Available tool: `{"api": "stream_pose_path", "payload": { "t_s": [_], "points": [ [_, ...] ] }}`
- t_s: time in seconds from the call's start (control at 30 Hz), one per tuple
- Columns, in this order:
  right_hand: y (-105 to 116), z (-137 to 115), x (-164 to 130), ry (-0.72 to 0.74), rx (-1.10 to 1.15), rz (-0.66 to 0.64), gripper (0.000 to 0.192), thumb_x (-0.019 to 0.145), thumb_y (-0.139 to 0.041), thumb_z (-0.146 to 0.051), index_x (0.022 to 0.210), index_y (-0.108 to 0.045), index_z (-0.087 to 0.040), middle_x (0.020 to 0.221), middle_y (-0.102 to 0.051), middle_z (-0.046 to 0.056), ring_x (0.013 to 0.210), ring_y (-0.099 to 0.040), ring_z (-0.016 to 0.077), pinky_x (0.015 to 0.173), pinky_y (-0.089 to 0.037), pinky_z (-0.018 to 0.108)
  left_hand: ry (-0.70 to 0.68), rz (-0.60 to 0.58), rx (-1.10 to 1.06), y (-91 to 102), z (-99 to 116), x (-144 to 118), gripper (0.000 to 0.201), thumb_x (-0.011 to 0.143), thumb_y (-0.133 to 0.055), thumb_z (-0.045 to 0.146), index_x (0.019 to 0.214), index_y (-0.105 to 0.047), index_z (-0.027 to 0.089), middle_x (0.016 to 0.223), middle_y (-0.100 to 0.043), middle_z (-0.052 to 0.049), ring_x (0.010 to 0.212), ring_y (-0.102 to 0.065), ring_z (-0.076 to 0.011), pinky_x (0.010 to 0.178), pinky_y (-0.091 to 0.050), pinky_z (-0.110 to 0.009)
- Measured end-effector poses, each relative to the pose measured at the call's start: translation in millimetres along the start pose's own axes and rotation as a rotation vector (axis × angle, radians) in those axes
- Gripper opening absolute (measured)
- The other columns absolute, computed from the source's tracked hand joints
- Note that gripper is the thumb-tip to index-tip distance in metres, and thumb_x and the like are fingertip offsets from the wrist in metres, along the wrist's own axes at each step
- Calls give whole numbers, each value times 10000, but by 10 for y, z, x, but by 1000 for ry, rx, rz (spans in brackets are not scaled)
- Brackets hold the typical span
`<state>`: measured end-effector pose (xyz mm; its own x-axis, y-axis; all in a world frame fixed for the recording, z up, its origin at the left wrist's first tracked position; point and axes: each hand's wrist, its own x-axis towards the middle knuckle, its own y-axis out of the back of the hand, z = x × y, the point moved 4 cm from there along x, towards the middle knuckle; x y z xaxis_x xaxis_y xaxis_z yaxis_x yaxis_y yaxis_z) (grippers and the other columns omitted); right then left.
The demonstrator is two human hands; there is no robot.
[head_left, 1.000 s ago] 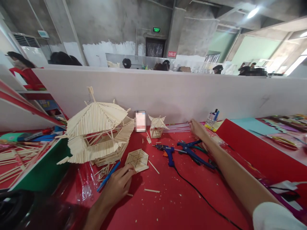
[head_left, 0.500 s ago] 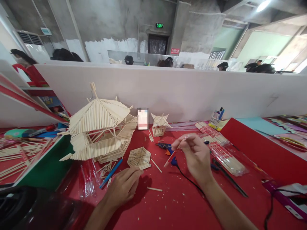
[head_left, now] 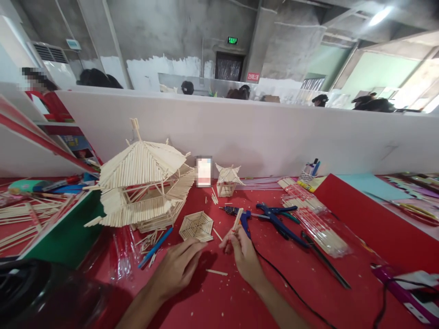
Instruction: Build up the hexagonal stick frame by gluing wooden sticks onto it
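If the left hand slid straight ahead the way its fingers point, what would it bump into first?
Probably the flat hexagonal panel of wooden sticks: the left hand lies on the red table, fingertips aimed up-right at the panel's near edge, just short of it. Depth is hard to judge.

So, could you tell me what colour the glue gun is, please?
The glue gun is blue, seen in the head view.

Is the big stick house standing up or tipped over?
Tipped. The big stick house leans, roof spire slanting left, beside the upright small stick house.
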<state>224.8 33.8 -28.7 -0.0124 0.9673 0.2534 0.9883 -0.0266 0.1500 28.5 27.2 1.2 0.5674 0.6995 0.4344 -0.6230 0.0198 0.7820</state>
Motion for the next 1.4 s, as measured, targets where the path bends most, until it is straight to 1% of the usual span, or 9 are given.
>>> {"api": "stream_pose_path", "payload": {
  "t_s": [0.17, 0.43, 0.6, 0.73, 0.87, 1.0, 1.13, 1.27, 1.4],
  "points": [
    [-240, -37, -89, 132, -286, -210, 366, 1037, -326, -366, 806, -565, -214, 765, -628, 13, 711, -580, 161, 673, -420, 263, 143, 34, -134, 25, 6, -14, 323, 960, -504, 308, 1255, -624, 255, 1076, -728, -68, 1008, -675, -210, 907, -540, -322],
    [-240, -387, -184, 190, -592, -488, 345, 1050, -291, -376, 931, -579, -230, 768, -689, -4, 632, -594, 151, 569, -317, 256, 312, 325, -627, -9, -112, -108, 320, 921, -562, 418, 832, -743, 170, 552, -566, 7, 458, -527, -115, 435, -451, -202],
    [204, -324, -114, 96, -814, -516, 229, 1005, -382, -234, 917, -593, -227, 777, -716, 13, 675, -651, 179, 578, -323, 262, 480, 643, -856, 137, -171, -112, 345, 843, -670, 505, 720, -706, 184, 571, -560, 20, 443, -473, -78, 395, -398, -173],
    [816, -97, 16, 34, -933, -302, 282, 990, -369, -259, 930, -642, -223, 820, -730, 54, 746, -688, 203, 655, -420, 261, 491, 857, -848, 386, -272, -99, 350, 760, -742, 532, 702, -701, 189, 559, -547, 29, 468, -475, -87, 401, -413, -185],
    [1351, 94, 51, -187, -1101, -141, 337, 965, -362, -286, 930, -695, -242, 935, -763, 87, 889, -716, 265, 726, -483, 314, 533, 720, -780, 316, -394, -113, 337, 785, -731, 492, 750, -710, 157, 568, -590, 9, 458, -510, -101, 416, -427, -205],
    [1544, 136, -17, -356, -1213, -118, 298, 925, -462, -354, 988, -726, -233, 1042, -756, 120, 956, -708, 330, 801, -519, 400, 508, 536, -753, 163, -418, -106, 293, 842, -685, 436, 787, -708, 149, 591, -615, 0, 495, -562, -120, 495, -477, -225],
    [1290, -76, -30, -111, -1057, -14, 347, 914, -517, -405, 1155, -687, -222, 1196, -699, 136, 1123, -636, 338, 945, -492, 471, 516, 395, -774, 90, -366, -62, 309, 868, -651, 446, 785, -701, 153, 609, -628, -2, 517, -590, -132, 528, -500, -235],
    [646, -270, -85, 66, -748, -251, 355, 963, -512, -355, 1283, -622, -249, 1252, -681, 88, 1154, -620, 273, 994, -468, 414, 532, 252, -815, 11, -276, -44, 345, 880, -626, 476, 815, -712, 149, 619, -634, -8, 529, -610, -141, 543, -511, -243],
    [164, -373, -165, 74, -598, -486, 281, 973, -483, -199, 1126, -709, -265, 1040, -746, 46, 943, -679, 219, 867, -491, 322, 532, 204, -827, 0, -226, -40, 337, 887, -622, 474, 827, -711, 154, 617, -633, -7, 552, -617, -140, 544, -502, -228]
  ]
}}
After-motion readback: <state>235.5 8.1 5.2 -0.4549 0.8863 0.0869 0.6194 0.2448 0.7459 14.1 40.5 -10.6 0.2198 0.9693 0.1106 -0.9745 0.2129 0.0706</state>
